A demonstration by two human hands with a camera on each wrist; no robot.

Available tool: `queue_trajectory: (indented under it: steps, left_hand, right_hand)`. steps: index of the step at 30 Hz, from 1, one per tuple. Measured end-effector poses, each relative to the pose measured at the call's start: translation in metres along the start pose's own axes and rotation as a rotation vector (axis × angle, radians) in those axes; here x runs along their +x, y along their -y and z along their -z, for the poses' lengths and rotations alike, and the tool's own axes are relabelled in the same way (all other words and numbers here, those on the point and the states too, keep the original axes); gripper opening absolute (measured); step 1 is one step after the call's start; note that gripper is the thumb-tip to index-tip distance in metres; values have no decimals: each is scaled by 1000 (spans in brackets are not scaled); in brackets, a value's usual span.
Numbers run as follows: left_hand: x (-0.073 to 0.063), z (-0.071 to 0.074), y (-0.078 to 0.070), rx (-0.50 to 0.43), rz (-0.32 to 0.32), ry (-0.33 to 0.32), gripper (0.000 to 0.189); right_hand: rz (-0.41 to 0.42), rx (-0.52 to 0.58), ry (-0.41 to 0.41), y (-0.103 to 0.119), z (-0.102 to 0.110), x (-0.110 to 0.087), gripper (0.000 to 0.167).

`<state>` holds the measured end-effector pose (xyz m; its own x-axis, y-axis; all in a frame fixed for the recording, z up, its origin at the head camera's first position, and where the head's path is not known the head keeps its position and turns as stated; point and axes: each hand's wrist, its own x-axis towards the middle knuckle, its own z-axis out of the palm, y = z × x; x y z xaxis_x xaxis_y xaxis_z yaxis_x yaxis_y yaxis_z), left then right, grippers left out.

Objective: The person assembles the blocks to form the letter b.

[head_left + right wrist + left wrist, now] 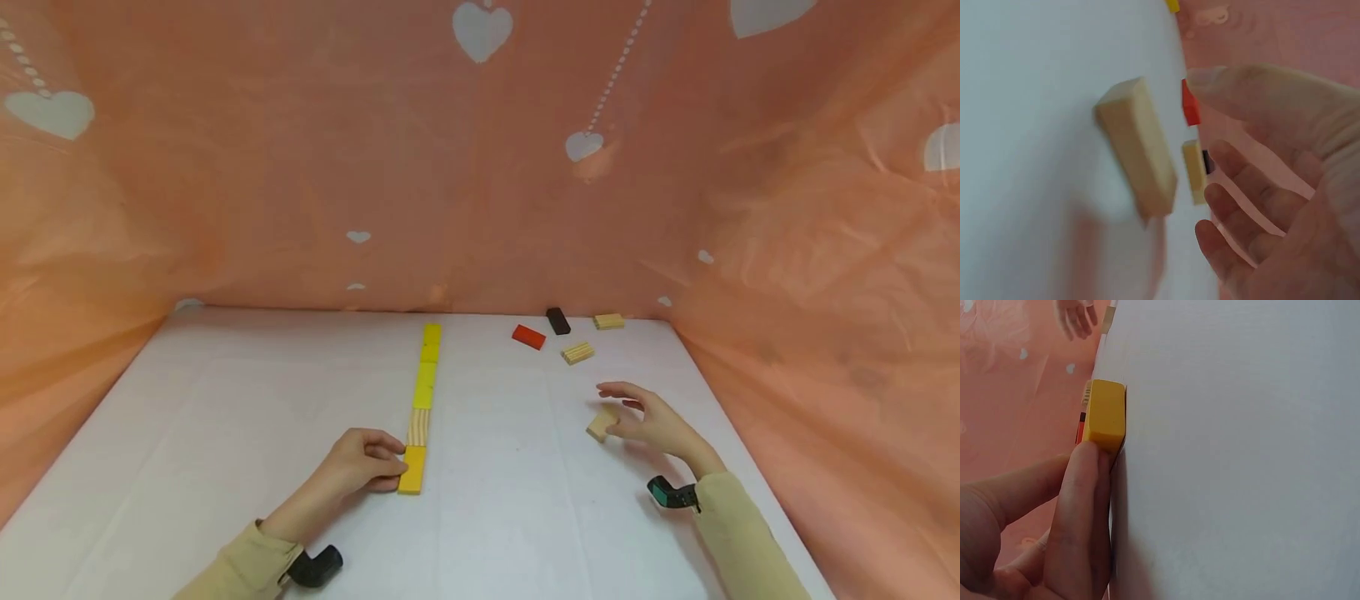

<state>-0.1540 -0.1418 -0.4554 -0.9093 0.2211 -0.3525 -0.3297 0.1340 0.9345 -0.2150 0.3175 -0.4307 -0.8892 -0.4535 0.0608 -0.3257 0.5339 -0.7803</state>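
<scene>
1. The left hand (358,462) lies at the near end of a row of blocks, its extended fingertips touching the 9 o'clock side of an amber block (413,472); fingers and thumb meet that one side rather than wrapping round the block.
2. The amber block lies flat on the white table (495,500), at 3 o'clock from the left hand.
3. From it the row runs towards 12 o'clock, end to end: first a striped wooden block (418,427), then yellow blocks (424,385).
4. The right hand (656,423) is at a plain wooden block (597,427), its thumb and fingers spread apart; the right wrist view shows the block free of any grip.
5. That plain block lies on the table at 9 o'clock from the right hand, well apart from the row.
6. Beyond it, at 11 o'clock, lie a grooved wooden block (577,354) and a black block (558,322); a red block (528,337) sits between 10 and 11, a pale block (609,322) at 12.
7. An orange sheet (300,167) with white hearts (482,32) rises behind the table's 12 o'clock edge.
</scene>
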Motion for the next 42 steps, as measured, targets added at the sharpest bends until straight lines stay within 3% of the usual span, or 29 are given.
queue_trajectory:
  steps: [7,21,31,38,42]
  left_hand:
    - [-1,-2,0,12,17,-23,30]
    - [-1,-4,-1,52,-5,-44,29]
    - [-5,-5,-1,55,5,-48,28]
    - [-5,-6,-3,40,-2,-30,27]
    - [-5,-6,-4,41,2,-40,27]
  right_hand:
    - [-36,45,7,-15,-5,-9,64]
    - [-57,90,-2,-20,-16,-16,59]
    - [34,-46,-44,-17,-23,-17,56]
    - [36,-23,-35,-13,-22,-14,50]
    - [41,-64,-29,-12,-22,-10,48]
